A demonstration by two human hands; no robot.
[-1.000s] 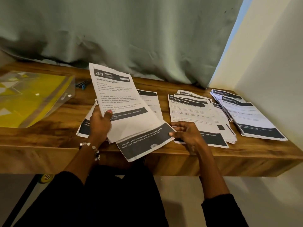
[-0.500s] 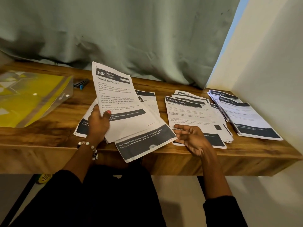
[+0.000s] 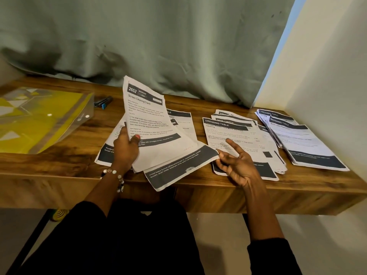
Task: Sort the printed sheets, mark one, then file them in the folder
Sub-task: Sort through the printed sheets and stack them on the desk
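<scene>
I see the left hand (image 3: pixel 125 149) gripping a bundle of printed sheets (image 3: pixel 153 132), thumb on top, lifted at 12 o'clock w/ lower pages half hidden. Right hand (image 3: pixel 237 163) has fingers spread loose, fingertips at the bottom sheet's corner; pinch or not, can't tell. Folder (image 3: pixel 41 118) at 9 o'clock, cut off by the frame.

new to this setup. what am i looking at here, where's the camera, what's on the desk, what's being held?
No robot here: a person works with two bare hands. The single camera sits on their head, looking forward and down. On the wooden desk lie several piles of printed sheets: a middle pile, a right pile, and sheets under the left hand. A yellow plastic folder lies far left, with a small dark and blue object beside it, too small to identify. The left hand grips a raised bundle of sheets. The right hand is open, fingertips at the corner of the bundle's lowest sheet.
</scene>
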